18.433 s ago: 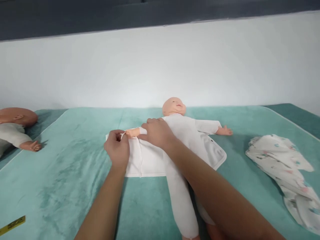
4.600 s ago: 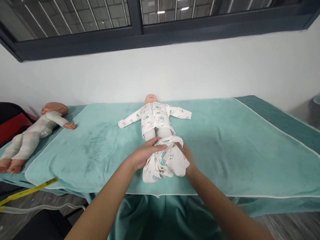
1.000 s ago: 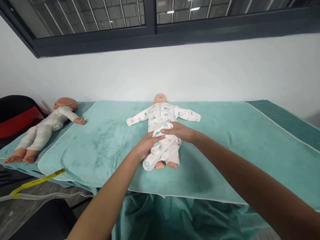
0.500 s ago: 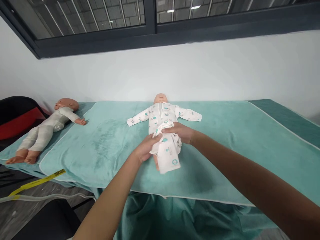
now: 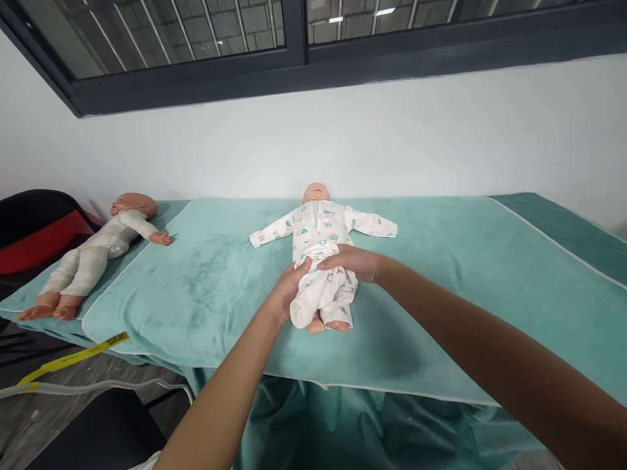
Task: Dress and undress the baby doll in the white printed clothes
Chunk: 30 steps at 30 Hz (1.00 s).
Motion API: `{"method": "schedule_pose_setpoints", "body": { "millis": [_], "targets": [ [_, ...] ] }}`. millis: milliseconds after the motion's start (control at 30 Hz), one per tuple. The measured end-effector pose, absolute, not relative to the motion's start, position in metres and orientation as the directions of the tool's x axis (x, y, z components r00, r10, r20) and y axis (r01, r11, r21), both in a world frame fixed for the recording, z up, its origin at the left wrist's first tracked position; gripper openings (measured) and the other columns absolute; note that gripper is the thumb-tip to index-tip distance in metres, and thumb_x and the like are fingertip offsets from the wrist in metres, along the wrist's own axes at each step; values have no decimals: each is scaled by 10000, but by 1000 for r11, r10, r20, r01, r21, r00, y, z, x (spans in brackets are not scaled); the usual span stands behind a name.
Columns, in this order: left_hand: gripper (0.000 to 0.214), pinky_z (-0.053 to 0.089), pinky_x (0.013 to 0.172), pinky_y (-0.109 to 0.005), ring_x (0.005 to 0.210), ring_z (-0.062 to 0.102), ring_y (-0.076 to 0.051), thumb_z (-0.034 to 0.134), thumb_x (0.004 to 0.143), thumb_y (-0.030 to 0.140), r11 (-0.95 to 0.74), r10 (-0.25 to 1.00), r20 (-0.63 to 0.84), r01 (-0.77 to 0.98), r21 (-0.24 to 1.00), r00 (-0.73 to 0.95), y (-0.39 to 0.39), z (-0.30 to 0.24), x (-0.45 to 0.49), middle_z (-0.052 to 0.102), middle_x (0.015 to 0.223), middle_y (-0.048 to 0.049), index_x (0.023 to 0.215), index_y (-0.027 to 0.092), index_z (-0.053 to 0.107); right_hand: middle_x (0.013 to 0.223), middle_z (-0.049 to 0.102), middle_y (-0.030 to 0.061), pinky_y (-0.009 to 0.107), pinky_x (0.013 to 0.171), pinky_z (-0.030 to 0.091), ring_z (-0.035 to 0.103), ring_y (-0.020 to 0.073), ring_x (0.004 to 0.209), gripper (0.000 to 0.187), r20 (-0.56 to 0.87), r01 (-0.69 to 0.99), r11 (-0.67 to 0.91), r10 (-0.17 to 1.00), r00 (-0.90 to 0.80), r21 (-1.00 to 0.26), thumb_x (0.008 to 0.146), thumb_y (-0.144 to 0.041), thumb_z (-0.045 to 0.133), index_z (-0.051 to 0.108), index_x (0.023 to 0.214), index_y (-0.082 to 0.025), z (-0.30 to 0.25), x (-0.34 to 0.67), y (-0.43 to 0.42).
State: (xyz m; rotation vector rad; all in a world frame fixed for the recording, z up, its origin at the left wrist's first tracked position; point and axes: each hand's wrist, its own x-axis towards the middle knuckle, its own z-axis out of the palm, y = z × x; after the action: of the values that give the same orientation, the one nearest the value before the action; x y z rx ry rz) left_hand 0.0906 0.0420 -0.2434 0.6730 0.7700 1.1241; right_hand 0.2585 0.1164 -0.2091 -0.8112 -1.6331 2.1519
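A baby doll (image 5: 316,192) lies on its back, head toward the wall and arms spread. It wears a white printed top (image 5: 321,220). Matching baby pants (image 5: 326,290) cover its hips and legs, and both feet show at the bottom. At the waist, my left hand (image 5: 288,290) is closed on the left side of the pants. My right hand (image 5: 357,262) is closed on the right side of the waistband, thumb on top. The fingers underneath are hidden. The left pant leg looks bunched and loose.
A green padded cover (image 5: 220,294) spreads over the table. At the far left lies a second doll (image 5: 93,254) in white wrapping, near a black and red chair (image 5: 44,235). A yellow strap (image 5: 73,358) and a pale cable (image 5: 98,386) cross at lower left. A window frame (image 5: 196,83) is above.
The pants have come down over the doll's legs; the pant leg that hung forward now lies at the left, and both feet show. Both hands keep their hold at the waist.
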Motion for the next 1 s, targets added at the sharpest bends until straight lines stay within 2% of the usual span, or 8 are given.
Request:
{"method": "schedule_pose_setpoints", "body": {
  "millis": [133, 267, 433, 500, 633, 767, 867, 1000],
  "targets": [
    [570, 536, 841, -344, 897, 703, -257, 844, 661, 331, 262, 954, -139, -507, 821, 267, 44, -249, 84, 743, 1008, -127, 1155, 111, 663, 1124, 700, 126, 343, 896, 544, 672, 242, 1019, 490, -131, -86, -305, 627, -768, -949, 690, -302, 829, 681, 1117, -112, -217, 256, 114],
    [553, 528, 860, -338, 884, 704, -234, 802, 713, 308, 195, 978, -113, -570, 799, 176, 44, -252, 89, 743, 1000, -102, 1208, 130, 632, 1120, 697, 129, 312, 849, 545, 672, 218, 979, 526, -148, -47, -283, 630, -763, -958, 705, -388, 823, 674, 1126, -109, -220, 261, 112],
    [588, 524, 853, -339, 893, 698, -233, 808, 707, 364, 148, 989, -104, -571, 807, 109, 37, -251, 97, 736, 1021, -98, 1221, 154, 613, 1024, 718, 105, 302, 779, 548, 687, 198, 860, 529, -323, 274, -186, 337, -884, -944, 638, -332, 866, 691, 1082, -104, -210, 269, 116],
    [579, 527, 801, -328, 837, 694, -222, 809, 694, 412, 139, 989, -140, -536, 833, 40, 32, -251, 97, 741, 977, -88, 1183, 158, 631, 1018, 720, 104, 313, 791, 548, 689, 201, 860, 496, -349, 308, -178, 287, -892, -935, 626, -296, 870, 697, 1050, -104, -208, 266, 118],
    [502, 502, 696, -282, 738, 659, -186, 786, 690, 487, 166, 984, -178, -347, 923, -3, 23, -251, 95, 741, 895, -80, 1035, 134, 695, 1057, 715, 101, 315, 870, 531, 679, 200, 945, 456, -191, 80, -240, 481, -855, -967, 664, -321, 847, 699, 1042, -112, -215, 258, 119],
    [405, 475, 662, -261, 684, 620, -163, 841, 597, 343, 146, 989, -148, -262, 954, 9, 18, -249, 98, 729, 812, -43, 923, 133, 722, 1009, 722, 105, 310, 859, 529, 679, 199, 925, 478, -112, -60, -250, 619, -777, -966, 673, -388, 838, 706, 1028, -98, -226, 255, 113],
    [378, 483, 682, -270, 701, 627, -170, 807, 565, 247, 60, 988, -106, -352, 934, -112, 20, -245, 103, 729, 816, -33, 919, 143, 722, 1055, 714, 92, 302, 867, 521, 667, 201, 966, 506, -155, 24, -214, 618, -771, -976, 674, -423, 832, 705, 1057, -118, -224, 256, 109],
    [364, 496, 715, -284, 737, 641, -180, 769, 556, 200, 48, 987, -107, -412, 910, -122, 21, -244, 103, 737, 863, -41, 913, 141, 723, 1052, 714, 60, 289, 848, 513, 657, 214, 977, 520, -280, 279, -76, 488, -827, -957, 649, -421, 844, 708, 1066, -142, -212, 260, 109]
  ]
}}
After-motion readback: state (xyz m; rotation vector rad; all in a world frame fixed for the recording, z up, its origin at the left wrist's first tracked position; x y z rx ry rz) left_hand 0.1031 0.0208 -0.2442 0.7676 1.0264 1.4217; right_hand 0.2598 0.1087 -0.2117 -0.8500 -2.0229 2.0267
